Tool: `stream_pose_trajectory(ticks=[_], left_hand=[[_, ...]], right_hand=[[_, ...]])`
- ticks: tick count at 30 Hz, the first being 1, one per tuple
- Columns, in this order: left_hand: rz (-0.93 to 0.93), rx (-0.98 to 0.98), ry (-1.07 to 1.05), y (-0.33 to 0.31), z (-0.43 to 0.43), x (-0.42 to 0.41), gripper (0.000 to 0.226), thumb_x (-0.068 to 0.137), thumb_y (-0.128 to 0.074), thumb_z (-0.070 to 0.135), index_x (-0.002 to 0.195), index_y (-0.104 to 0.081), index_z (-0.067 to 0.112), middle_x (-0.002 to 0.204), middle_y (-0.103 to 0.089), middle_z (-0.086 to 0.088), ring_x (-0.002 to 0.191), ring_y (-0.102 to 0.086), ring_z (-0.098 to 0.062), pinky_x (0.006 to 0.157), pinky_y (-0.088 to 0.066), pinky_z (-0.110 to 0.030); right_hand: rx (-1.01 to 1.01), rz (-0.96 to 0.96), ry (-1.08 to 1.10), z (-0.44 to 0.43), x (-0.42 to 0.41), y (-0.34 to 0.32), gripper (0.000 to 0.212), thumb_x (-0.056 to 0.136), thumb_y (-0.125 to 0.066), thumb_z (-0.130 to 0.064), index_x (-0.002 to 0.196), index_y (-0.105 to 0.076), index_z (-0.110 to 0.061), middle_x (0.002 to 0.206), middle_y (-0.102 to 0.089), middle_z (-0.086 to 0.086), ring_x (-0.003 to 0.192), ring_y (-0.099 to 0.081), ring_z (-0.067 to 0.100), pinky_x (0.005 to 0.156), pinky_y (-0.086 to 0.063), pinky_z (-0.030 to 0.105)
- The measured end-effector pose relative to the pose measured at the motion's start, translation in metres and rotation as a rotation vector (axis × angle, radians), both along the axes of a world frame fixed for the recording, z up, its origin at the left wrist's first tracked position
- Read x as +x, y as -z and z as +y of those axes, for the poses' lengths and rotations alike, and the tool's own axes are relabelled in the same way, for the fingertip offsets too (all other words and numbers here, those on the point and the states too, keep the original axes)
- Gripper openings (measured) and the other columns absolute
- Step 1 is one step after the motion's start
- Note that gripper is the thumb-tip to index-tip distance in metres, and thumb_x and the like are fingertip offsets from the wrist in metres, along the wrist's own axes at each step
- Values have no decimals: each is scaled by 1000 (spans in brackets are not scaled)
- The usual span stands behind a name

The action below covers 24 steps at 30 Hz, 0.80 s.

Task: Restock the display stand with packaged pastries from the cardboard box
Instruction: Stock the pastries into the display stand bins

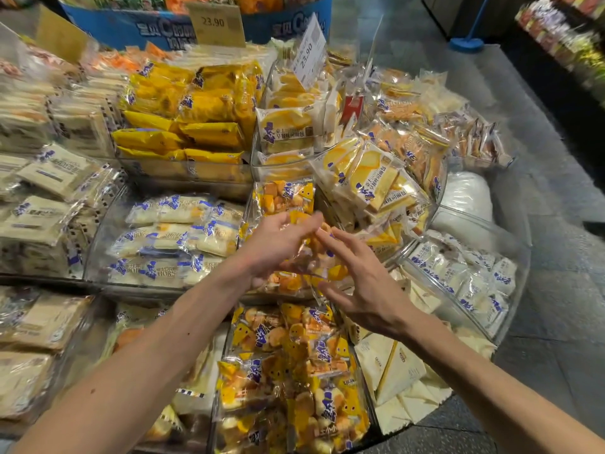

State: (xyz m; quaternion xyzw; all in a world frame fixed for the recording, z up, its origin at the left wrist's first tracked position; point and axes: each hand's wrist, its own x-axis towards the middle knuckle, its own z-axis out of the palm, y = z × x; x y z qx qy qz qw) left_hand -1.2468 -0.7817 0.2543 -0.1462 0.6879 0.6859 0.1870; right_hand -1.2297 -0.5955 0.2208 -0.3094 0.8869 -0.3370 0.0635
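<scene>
At frame centre, the left hand [278, 247] is curling round a yellow pack [314, 260] while the right hand [363, 286] is steadying it with straight fingers. The stand [137, 291] is looking nearly full, so little seems left. The box is not showing.

Grey stone-tiled floor [540, 224], dim light, dark shelving of colourful goods [569, 44] at right, blue pole base [466, 44] beyond
</scene>
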Motion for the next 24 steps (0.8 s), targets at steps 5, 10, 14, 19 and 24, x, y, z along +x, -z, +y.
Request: stream_pose_trajectory(ticks=[5,10,14,19,24], left_hand=[[64,32,-72,11,-16,-11,31,91,-66,9,121,-58,9,104,-74,-14,88,-74,-27,62,-60,-38],[187,-154,-87,24,-19,-35,27,85,-73,7,105,-61,20,98,-72,-8,91,-72,-26,75,-61,-40],[342,-450,-21,43,-26,-49,31,85,-77,15,110,-58,22,98,-67,2,88,-67,-16,69,-56,-25],[566,-868,99,70,-44,-59,38,82,-79,29,116,-62,25,114,-56,2,103,-53,-13,89,-46,-31],[829,-1281,245,88,-51,-61,37,83,-76,31,116,-70,16,117,-58,-15,105,-54,-32,84,-49,-44]], right_hand=[[-89,113,243,3,-16,16,50,88,-72,-22,129,-48,-5,138,-51,15,121,-45,20,103,-37,31],[11,203,232,-10,-57,30,39,89,-71,-13,125,-57,-4,127,-57,18,108,-57,31,89,-50,42],[54,262,212,-21,-81,37,26,92,-67,-9,118,-61,-7,123,-59,16,101,-59,28,80,-56,41],[193,240,172,-30,-96,58,28,96,-62,-12,124,-58,-9,126,-56,16,105,-57,31,84,-54,44],[271,161,117,-24,-101,68,25,99,-59,-22,124,-63,-17,130,-55,10,114,-54,29,91,-49,40]])
